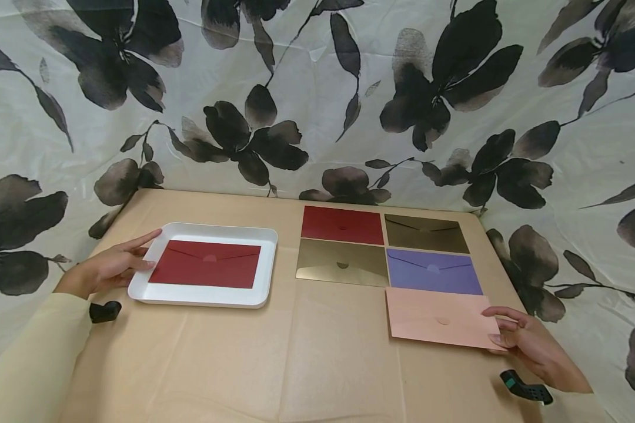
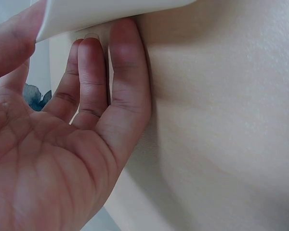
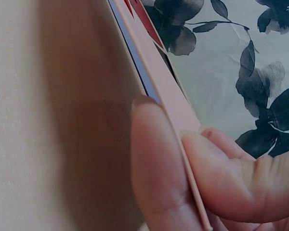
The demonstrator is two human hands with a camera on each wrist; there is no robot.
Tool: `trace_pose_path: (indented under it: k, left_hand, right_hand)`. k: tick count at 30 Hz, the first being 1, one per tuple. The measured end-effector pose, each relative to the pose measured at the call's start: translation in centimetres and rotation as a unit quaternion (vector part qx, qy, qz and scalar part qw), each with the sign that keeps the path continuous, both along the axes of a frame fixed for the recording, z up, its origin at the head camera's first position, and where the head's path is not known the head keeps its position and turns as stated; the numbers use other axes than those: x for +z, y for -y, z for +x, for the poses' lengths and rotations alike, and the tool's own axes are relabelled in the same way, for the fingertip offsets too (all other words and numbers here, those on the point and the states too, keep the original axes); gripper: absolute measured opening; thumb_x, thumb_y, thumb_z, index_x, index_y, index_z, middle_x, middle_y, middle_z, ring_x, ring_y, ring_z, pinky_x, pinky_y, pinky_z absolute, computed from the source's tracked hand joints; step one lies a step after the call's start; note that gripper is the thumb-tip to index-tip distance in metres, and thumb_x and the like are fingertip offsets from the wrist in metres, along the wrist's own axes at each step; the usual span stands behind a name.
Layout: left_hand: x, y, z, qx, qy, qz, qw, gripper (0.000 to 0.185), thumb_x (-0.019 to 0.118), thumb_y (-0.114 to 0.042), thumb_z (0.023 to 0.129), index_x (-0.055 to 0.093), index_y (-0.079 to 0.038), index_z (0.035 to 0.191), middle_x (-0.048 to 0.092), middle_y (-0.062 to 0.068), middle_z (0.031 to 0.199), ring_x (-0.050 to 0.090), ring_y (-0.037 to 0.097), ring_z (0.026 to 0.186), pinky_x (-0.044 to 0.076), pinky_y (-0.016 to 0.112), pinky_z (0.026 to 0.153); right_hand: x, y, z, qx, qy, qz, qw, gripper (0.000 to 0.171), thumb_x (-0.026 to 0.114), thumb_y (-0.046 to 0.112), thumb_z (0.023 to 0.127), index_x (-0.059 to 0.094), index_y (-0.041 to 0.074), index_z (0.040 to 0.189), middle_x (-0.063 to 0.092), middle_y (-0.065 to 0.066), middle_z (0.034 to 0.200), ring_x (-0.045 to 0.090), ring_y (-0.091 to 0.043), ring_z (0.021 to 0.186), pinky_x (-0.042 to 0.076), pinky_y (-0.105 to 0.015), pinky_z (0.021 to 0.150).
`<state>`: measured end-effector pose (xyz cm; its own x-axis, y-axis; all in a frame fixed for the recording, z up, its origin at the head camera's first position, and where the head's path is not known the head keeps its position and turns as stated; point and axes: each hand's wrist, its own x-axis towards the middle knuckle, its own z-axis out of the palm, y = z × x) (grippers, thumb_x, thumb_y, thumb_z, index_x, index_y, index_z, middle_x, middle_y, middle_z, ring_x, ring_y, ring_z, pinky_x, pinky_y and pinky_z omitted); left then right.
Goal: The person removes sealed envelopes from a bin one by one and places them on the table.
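A white tray (image 1: pixel 201 298) stands at the left of the table with a red envelope (image 1: pixel 206 264) lying in it. My left hand (image 1: pixel 111 267) grips the tray's left edge; in the left wrist view the thumb is on the rim and the fingers (image 2: pixel 130 72) are underneath. At the right, my right hand (image 1: pixel 534 346) pinches a pink envelope (image 1: pixel 439 317) by its right end between thumb and fingers. The pink envelope (image 3: pixel 168 91) is seen nearly edge-on in the right wrist view. Its far edge overlaps the front of a purple envelope (image 1: pixel 434 270) in the head view.
Behind the pink envelope, a second red envelope (image 1: pixel 341 225), a dark gold envelope (image 1: pixel 428 234) and a light gold envelope (image 1: pixel 344 261) lie beside the purple one, in two rows. The tan table (image 1: pixel 254 364) borders a white cloth (image 1: pixel 317 70) with dark flowers.
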<state>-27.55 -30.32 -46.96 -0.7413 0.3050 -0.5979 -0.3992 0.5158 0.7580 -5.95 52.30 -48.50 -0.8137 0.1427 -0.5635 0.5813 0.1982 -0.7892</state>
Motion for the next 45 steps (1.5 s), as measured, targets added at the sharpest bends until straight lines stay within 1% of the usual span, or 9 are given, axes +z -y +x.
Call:
trace_pose_path:
  k: [4, 7, 9, 14, 21, 28, 37, 42, 45]
  left_hand:
    - [-0.1, 0.0, -0.1, 0.0, -0.003, -0.004, 1.0, 0.093, 0.057, -0.016, 0.105, -0.012, -0.04, 0.162, -0.003, 0.036, 0.169, 0.023, 0.057, 0.152, 0.054, 0.052, 0.106]
    - [-0.1, 0.1, -0.1, 0.0, -0.004, -0.004, 1.0, 0.093, 0.057, -0.016, 0.105, -0.012, -0.04, 0.162, -0.003, 0.035, 0.169, 0.023, 0.057, 0.152, 0.054, 0.052, 0.106]
    - [-0.2, 0.0, -0.1, 0.001, -0.002, -0.004, 1.0, 0.093, 0.057, -0.015, 0.105, -0.012, -0.04, 0.162, -0.003, 0.035, 0.169, 0.022, 0.057, 0.152, 0.054, 0.053, 0.106]
    - [-0.2, 0.0, -0.2, 0.001, -0.001, -0.005, 1.0, 0.093, 0.057, -0.015, 0.105, -0.013, -0.04, 0.162, -0.004, 0.036, 0.169, 0.022, 0.057, 0.152, 0.053, 0.053, 0.107]
    - [-0.4, 0.2, -0.3, -0.007, -0.006, 0.0, 1.0, 0.094, 0.057, -0.015, 0.105, -0.013, -0.04, 0.162, -0.001, 0.035, 0.169, 0.026, 0.056, 0.151, 0.056, 0.048, 0.103]
    - [-0.4, 0.2, -0.2, -0.011, -0.007, -0.001, 0.9999, 0.094, 0.058, -0.016, 0.104, -0.013, -0.04, 0.162, -0.001, 0.036, 0.169, 0.028, 0.055, 0.151, 0.056, 0.048, 0.103]
    - [-0.3, 0.1, -0.3, -0.01, -0.005, 0.0, 0.9999, 0.094, 0.057, -0.015, 0.105, -0.013, -0.039, 0.162, -0.003, 0.037, 0.169, 0.022, 0.058, 0.152, 0.054, 0.053, 0.107]
    - [-0.3, 0.1, -0.4, -0.01, -0.003, 0.001, 0.9999, 0.094, 0.057, -0.015, 0.105, -0.013, -0.038, 0.162, -0.004, 0.037, 0.169, 0.021, 0.058, 0.152, 0.053, 0.053, 0.107]
    - [-0.3, 0.1, -0.3, -0.01, -0.004, 0.001, 0.9999, 0.094, 0.057, -0.015, 0.104, -0.013, -0.038, 0.163, -0.004, 0.037, 0.169, 0.021, 0.058, 0.152, 0.053, 0.054, 0.107]
  right_hand:
    - [0.0, -0.4, 0.1, 0.004, -0.001, -0.003, 1.0, 0.06, 0.06, -0.016, 0.087, 0.073, 0.039, 0.108, 0.057, 0.014, 0.099, 0.061, -0.009, 0.091, 0.06, -0.025, 0.078]
    - [0.0, -0.6, 0.0, 0.005, 0.004, -0.004, 1.0, 0.06, 0.061, -0.016, 0.088, 0.072, 0.04, 0.107, 0.059, 0.011, 0.099, 0.062, -0.01, 0.091, 0.06, -0.026, 0.078]
    - [0.1, -0.8, 0.0, 0.006, 0.005, -0.001, 1.0, 0.059, 0.06, -0.015, 0.088, 0.073, 0.038, 0.109, 0.059, 0.011, 0.104, 0.062, -0.01, 0.093, 0.06, -0.026, 0.08]
    - [0.2, -1.0, 0.0, 0.005, 0.011, 0.012, 1.0, 0.059, 0.058, -0.015, 0.089, 0.072, 0.038, 0.111, 0.056, 0.009, 0.108, 0.058, -0.01, 0.095, 0.059, -0.026, 0.08]
    - [-0.1, -1.1, 0.1, 0.001, 0.008, 0.002, 1.0, 0.061, 0.059, -0.017, 0.088, 0.071, 0.041, 0.104, 0.053, 0.009, 0.089, 0.054, -0.01, 0.083, 0.055, -0.022, 0.071]
    - [-0.4, -1.2, 0.1, 0.007, 0.007, -0.001, 1.0, 0.061, 0.061, -0.016, 0.088, 0.071, 0.043, 0.101, 0.038, 0.006, 0.077, 0.057, -0.007, 0.087, 0.057, -0.022, 0.073]
    - [-0.5, -1.3, 0.3, 0.009, 0.005, 0.006, 1.0, 0.062, 0.057, -0.015, 0.091, 0.07, 0.045, 0.099, 0.038, 0.006, 0.072, 0.045, -0.012, 0.074, 0.053, -0.021, 0.068]
    - [-0.5, -1.3, 0.3, 0.011, 0.007, 0.013, 1.0, 0.058, 0.061, -0.013, 0.091, 0.071, 0.044, 0.1, 0.041, 0.006, 0.075, 0.049, -0.011, 0.077, 0.055, -0.022, 0.07]
    - [-0.4, -1.2, 0.2, 0.019, 0.009, 0.044, 0.999, 0.049, 0.064, -0.01, 0.09, 0.072, 0.034, 0.108, 0.046, 0.005, 0.082, 0.054, -0.01, 0.082, 0.056, -0.023, 0.071]
